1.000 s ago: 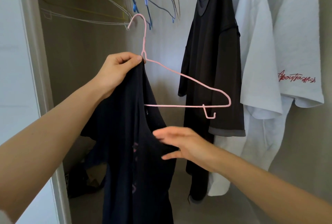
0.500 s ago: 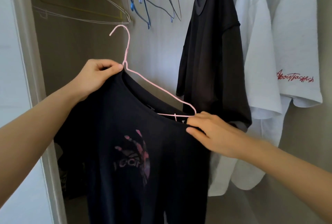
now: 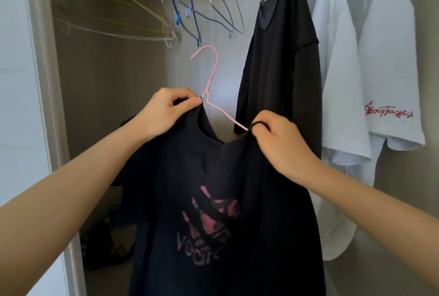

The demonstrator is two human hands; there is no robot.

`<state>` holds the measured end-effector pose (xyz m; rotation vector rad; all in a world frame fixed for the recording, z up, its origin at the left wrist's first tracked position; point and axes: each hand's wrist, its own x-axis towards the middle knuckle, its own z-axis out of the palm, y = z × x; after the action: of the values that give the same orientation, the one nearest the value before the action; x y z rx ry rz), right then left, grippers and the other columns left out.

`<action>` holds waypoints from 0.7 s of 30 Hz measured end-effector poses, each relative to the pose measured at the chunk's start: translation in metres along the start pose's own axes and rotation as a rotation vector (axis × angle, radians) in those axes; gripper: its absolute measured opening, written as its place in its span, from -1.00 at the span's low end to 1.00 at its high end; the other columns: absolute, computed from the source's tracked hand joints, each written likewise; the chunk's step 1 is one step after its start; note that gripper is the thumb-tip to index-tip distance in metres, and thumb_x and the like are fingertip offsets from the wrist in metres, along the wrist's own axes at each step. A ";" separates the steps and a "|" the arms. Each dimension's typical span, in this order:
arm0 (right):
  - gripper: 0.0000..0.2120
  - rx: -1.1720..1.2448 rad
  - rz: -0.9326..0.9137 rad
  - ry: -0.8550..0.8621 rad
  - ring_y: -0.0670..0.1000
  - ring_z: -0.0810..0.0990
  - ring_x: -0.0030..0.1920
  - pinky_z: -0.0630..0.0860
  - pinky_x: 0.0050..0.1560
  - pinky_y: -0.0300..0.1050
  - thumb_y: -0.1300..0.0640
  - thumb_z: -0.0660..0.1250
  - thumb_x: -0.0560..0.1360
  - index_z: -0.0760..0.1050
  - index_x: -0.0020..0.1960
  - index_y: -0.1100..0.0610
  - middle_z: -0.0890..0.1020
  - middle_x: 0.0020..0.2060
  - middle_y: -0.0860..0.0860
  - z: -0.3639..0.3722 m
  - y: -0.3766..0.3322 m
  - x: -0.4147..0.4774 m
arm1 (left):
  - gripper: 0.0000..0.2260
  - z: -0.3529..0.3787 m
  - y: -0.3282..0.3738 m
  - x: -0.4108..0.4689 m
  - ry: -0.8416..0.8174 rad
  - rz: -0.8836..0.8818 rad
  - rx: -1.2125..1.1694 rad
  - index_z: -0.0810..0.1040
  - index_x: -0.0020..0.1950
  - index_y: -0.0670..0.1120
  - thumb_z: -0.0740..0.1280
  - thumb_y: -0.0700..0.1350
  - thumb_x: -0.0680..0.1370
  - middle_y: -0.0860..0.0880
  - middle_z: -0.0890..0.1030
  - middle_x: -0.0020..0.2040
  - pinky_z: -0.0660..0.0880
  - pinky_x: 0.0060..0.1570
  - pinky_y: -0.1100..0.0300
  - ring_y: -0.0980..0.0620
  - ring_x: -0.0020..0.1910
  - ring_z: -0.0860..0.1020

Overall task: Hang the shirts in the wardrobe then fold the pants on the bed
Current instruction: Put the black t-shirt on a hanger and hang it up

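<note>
A navy shirt [image 3: 213, 200] with a pink hand print hangs from a pink wire hanger [image 3: 211, 77] that I hold up in front of the open wardrobe. My left hand [image 3: 166, 112] pinches the collar and the hanger's neck together. My right hand [image 3: 280, 146] grips the right side of the collar, where the hanger's arm runs into the neck opening. The hanger's hook points up, below the rail and touching nothing. The rest of the hanger is hidden inside the shirt.
On the rail hang a black shirt [image 3: 280, 70] and two white shirts [image 3: 370, 70] at the right. Several bare wire hangers, white [image 3: 114, 20] and blue [image 3: 190, 8], hang at the left. The wardrobe's door frame [image 3: 40, 81] stands at the left; dark items [image 3: 104, 245] lie on its floor.
The shirt's right shoulder went over the hanger. My right hand moved from the shoulder to the collar. The hanger turned more upright and rose toward the rail.
</note>
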<state>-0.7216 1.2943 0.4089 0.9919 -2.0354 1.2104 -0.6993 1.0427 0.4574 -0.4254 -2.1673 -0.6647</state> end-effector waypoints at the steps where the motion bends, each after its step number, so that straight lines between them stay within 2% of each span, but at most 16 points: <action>1: -0.81 0.055 0.012 0.058 -0.07 0.37 -0.39 0.29 -0.44 -0.29 0.21 0.16 0.56 0.45 -0.18 0.24 0.47 -0.38 0.06 -0.005 -0.001 0.003 | -0.84 -0.002 0.000 -0.001 0.001 0.010 0.020 0.63 -0.15 0.09 0.33 -0.06 0.61 0.14 0.64 -0.20 0.43 -0.05 0.32 0.20 -0.18 0.53; 3: -0.77 0.134 0.024 0.133 -0.09 0.33 -0.39 0.24 -0.44 -0.28 0.21 0.16 0.54 0.38 -0.29 0.23 0.38 -0.44 0.00 -0.016 -0.004 0.010 | -0.73 -0.005 -0.007 -0.007 0.016 0.016 0.089 0.53 -0.28 0.16 0.30 -0.04 0.62 0.17 0.54 -0.34 0.36 -0.22 0.37 0.21 -0.31 0.45; 5: -0.73 0.130 0.013 0.149 -0.13 0.32 -0.42 0.25 -0.45 -0.33 0.21 0.18 0.53 0.35 -0.35 0.14 0.36 -0.51 -0.12 -0.026 -0.007 0.015 | -0.69 -0.008 -0.020 -0.016 0.041 -0.014 0.135 0.43 -0.33 0.06 0.27 -0.02 0.63 0.12 0.41 -0.41 0.29 -0.31 0.27 0.16 -0.38 0.34; 7: -0.72 0.103 -0.013 0.125 -0.17 0.31 -0.46 0.26 -0.44 -0.36 0.24 0.19 0.51 0.35 -0.38 0.11 0.36 -0.54 -0.15 -0.035 -0.010 0.021 | -0.66 -0.011 -0.033 -0.023 0.062 -0.055 0.140 0.38 -0.36 0.03 0.25 -0.01 0.64 0.13 0.36 -0.44 0.26 -0.33 0.22 0.16 -0.40 0.30; 10: -0.79 -0.016 -0.054 0.027 -0.10 0.32 -0.43 0.30 -0.33 -0.18 0.24 0.21 0.47 0.38 -0.34 0.26 0.36 -0.51 -0.04 -0.046 -0.014 0.028 | -0.64 -0.018 -0.043 -0.025 0.118 -0.099 0.115 0.33 -0.35 -0.03 0.25 -0.02 0.64 0.13 0.29 -0.45 0.20 -0.36 0.20 0.16 -0.42 0.25; 12: -0.80 -0.172 -0.093 -0.032 -0.02 0.43 -0.41 0.41 -0.28 -0.10 0.22 0.22 0.47 0.49 -0.29 0.26 0.51 -0.44 0.04 -0.056 -0.014 0.032 | -0.64 -0.024 -0.046 -0.023 0.172 -0.113 0.125 0.34 -0.36 0.01 0.26 -0.02 0.64 0.12 0.30 -0.46 0.19 -0.37 0.22 0.15 -0.42 0.25; 14: -0.81 -0.244 -0.105 -0.084 -0.05 0.58 -0.27 0.52 -0.18 -0.18 0.21 0.24 0.49 0.60 -0.21 0.13 0.63 -0.31 -0.02 -0.066 -0.016 0.034 | -0.63 -0.030 -0.045 -0.020 0.200 -0.122 0.131 0.33 -0.36 -0.02 0.27 -0.01 0.63 0.10 0.29 -0.46 0.19 -0.37 0.24 0.13 -0.42 0.24; 16: -0.79 -0.273 -0.118 -0.152 -0.19 0.59 -0.21 0.46 -0.18 -0.38 0.24 0.24 0.48 0.62 -0.14 0.02 0.64 -0.22 -0.15 -0.069 -0.020 0.037 | -0.61 -0.031 -0.038 -0.016 0.179 -0.095 0.142 0.31 -0.36 -0.09 0.28 -0.02 0.63 0.08 0.28 -0.43 0.19 -0.38 0.24 0.12 -0.41 0.24; 19: -0.78 -0.293 -0.162 -0.196 -0.32 0.51 -0.37 0.35 -0.32 -0.49 0.29 0.22 0.50 0.59 -0.10 0.06 0.61 -0.19 -0.15 -0.058 -0.025 0.042 | -0.62 -0.025 -0.018 -0.006 0.137 -0.034 0.170 0.38 -0.38 -0.08 0.29 -0.02 0.62 0.05 0.33 -0.44 0.22 -0.37 0.26 0.10 -0.40 0.26; 21: -0.79 -0.255 -0.189 -0.159 -0.26 0.47 -0.43 0.35 -0.37 -0.44 0.29 0.17 0.53 0.55 -0.05 0.09 0.61 -0.20 -0.03 -0.046 -0.026 0.041 | -0.61 -0.021 -0.007 0.000 0.136 -0.003 0.176 0.37 -0.40 0.00 0.29 -0.04 0.62 0.06 0.36 -0.46 0.25 -0.36 0.32 0.10 -0.40 0.29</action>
<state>-0.7194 1.3149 0.4730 1.1527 -2.0975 0.7741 -0.6903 1.0250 0.4662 -0.2754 -2.0766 -0.4854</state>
